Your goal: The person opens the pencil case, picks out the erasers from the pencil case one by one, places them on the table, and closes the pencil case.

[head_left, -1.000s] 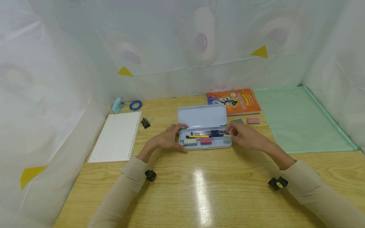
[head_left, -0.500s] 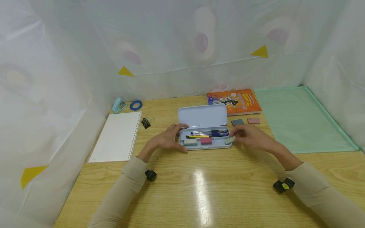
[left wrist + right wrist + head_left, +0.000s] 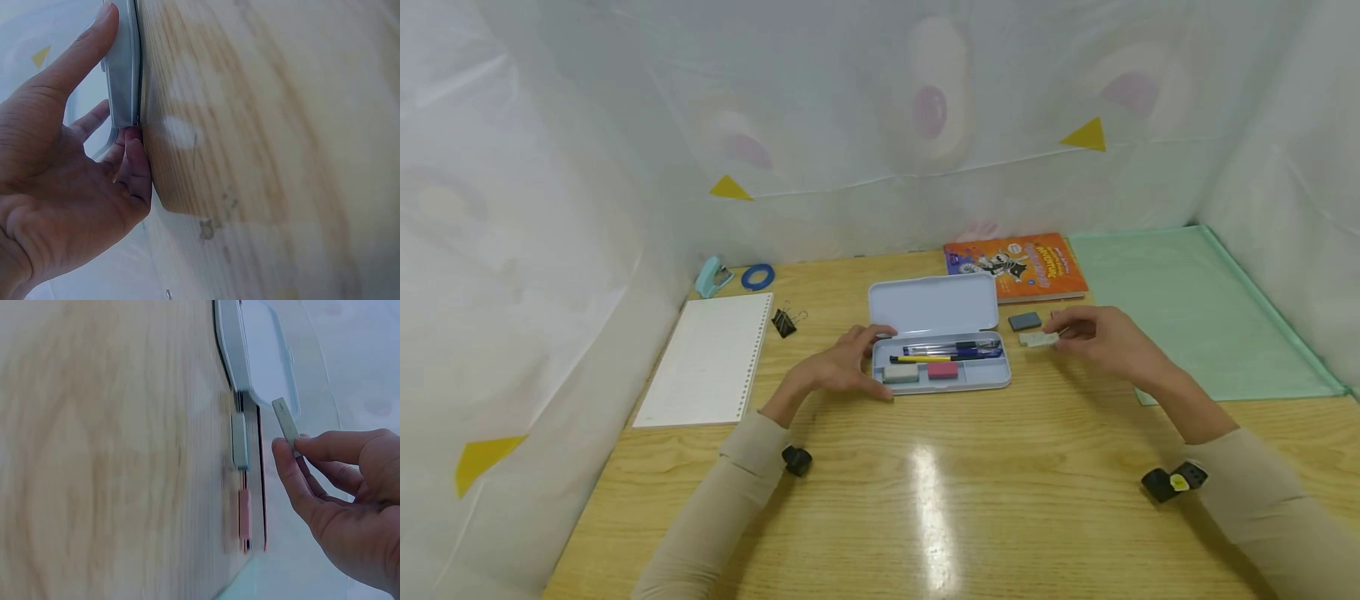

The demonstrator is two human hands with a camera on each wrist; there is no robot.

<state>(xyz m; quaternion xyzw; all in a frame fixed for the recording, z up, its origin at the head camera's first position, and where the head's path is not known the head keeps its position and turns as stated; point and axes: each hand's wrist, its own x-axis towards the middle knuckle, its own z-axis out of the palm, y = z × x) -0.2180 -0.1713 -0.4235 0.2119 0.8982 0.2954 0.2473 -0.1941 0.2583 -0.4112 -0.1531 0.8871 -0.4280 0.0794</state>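
Observation:
An open light-blue pencil case (image 3: 932,304) lies mid-table, lid tipped back. My left hand (image 3: 842,364) holds its left end, thumb at the front edge and fingers behind, as the left wrist view also shows. Inside are clear-barrelled pens (image 3: 940,350), a yellow-and-black pen (image 3: 917,360), a pale eraser (image 3: 900,374) and a pink eraser (image 3: 942,371). To the right of the case, my right hand (image 3: 1108,346) pinches a pale green eraser (image 3: 286,422) between thumb and fingertips, above the table. Close by sits a blue-grey eraser (image 3: 1025,322).
A pink eraser (image 3: 244,512), mostly hidden by my hand in the head view, lies beyond the blue-grey one. Around are an orange book (image 3: 1037,267), a green mat (image 3: 1210,317), a notebook (image 3: 703,358), a binder clip (image 3: 784,323), blue tape (image 3: 757,277) and a stapler (image 3: 712,277).
My right hand has lifted the pale green eraser out of the case's right compartment and carried it right, near the blue-grey eraser. The left hand and case have stayed put.

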